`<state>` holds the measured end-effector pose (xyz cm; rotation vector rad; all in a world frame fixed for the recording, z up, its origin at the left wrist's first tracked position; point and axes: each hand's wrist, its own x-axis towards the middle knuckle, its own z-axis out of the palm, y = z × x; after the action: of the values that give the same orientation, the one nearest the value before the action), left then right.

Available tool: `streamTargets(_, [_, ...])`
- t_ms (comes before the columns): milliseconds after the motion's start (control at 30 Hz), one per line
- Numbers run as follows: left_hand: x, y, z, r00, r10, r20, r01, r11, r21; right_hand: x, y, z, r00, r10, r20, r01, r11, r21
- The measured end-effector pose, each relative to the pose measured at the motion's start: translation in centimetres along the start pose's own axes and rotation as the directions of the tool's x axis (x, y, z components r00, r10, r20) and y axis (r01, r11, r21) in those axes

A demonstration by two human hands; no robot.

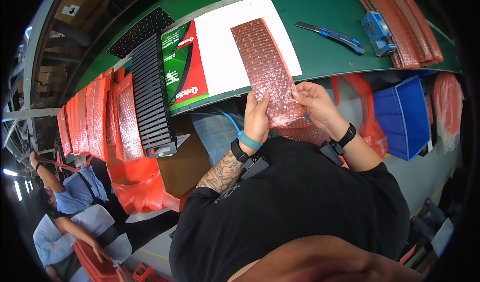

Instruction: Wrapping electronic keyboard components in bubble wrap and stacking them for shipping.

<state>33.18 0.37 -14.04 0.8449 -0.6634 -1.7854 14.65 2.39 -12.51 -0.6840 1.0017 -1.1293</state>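
Bubble-wrap sleeve [266, 67] | left hand [257, 119], right hand [320, 107]: both pinching its near end | blue bin [405, 119]: contents unclear

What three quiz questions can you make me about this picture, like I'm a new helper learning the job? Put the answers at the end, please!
1. True or false: the left grip and the right grip both hold the bubble wrap.

2. Fill in the missing word: on the green table, the ____ lies between the white sheet and the tape dispenser.

3. Pick one. The bin at the right is:
A) red
B) blue
C) yellow

Key:
1. True
2. cutter
3. B
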Motion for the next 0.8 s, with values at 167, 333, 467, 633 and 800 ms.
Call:
streamTargets(167, [0.6, 0.3, 0.0, 0.999, 0.019, 0.034, -0.018, 1.000, -0.024, -0.7, -1.3, 1.1, 0.977, 0.214, 0.017, -0.214, 0.964, 0.159])
streamTargets(333, [1.7, 0.7, 0.7, 0.999, -0.006, 0.034, 0.006, 1.000, -0.008, -0.5, -3.0, 0.2, 0.943, 0.321, 0.090, -0.323, 0.946, 0.018])
streamTargets(467, [0.9, 1.6, 0.9, 0.993, -0.095, 0.074, 0.095, 0.995, 0.008, -1.2, -2.6, 0.1, 0.960, 0.270, 0.075, -0.269, 0.963, -0.017])
streamTargets(633, [0.7, 1.9, 0.7, 0.969, -0.220, 0.113, 0.235, 0.963, -0.134, -0.9, -1.5, -0.2, 0.983, 0.172, 0.070, -0.171, 0.985, -0.017])
streamTargets(800, [0.4, 2.3, -0.2, 0.992, -0.108, 0.066, 0.110, 0.994, -0.027, 1.7, -5.5, -0.8, 0.950, 0.200, 0.239, -0.072, 0.887, -0.456])
